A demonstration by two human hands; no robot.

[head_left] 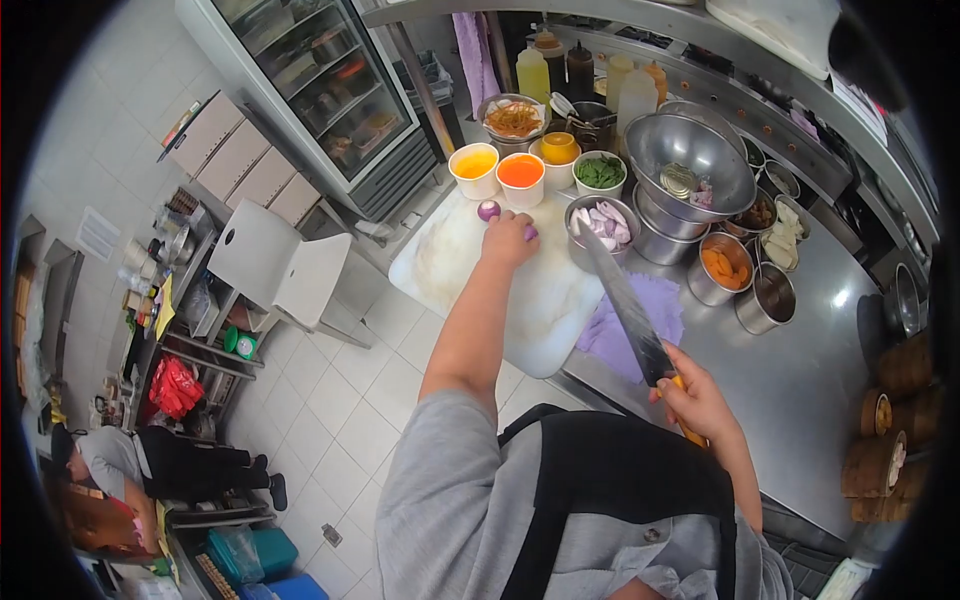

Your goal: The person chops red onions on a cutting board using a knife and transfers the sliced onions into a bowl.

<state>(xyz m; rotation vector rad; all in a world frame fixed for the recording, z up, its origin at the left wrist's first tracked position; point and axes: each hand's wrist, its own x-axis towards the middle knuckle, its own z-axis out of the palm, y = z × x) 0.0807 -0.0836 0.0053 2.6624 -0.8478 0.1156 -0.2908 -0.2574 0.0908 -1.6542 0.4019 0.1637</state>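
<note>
My right hand (698, 398) is closed round the yellow handle of a large kitchen knife (628, 305). Its long blade points away from me, the tip over the rim of a metal pot of cut shallots or red onion (606, 224). On the far part of the white cutting board (450, 258), my left hand (510, 242) has its fingers curled on a purple onion (531, 232), mostly covered by the hand. Another purple onion piece (488, 210), its pale face showing, lies just beyond the fingers.
Tubs of yellow (473, 162) and orange sauce (521, 172) line the board's far edge, beside chopped greens (599, 172). A purple cloth (635, 325) lies right of the board. Metal bowls (690, 160) and pots crowd the right. Another person (150, 460) bends at far left.
</note>
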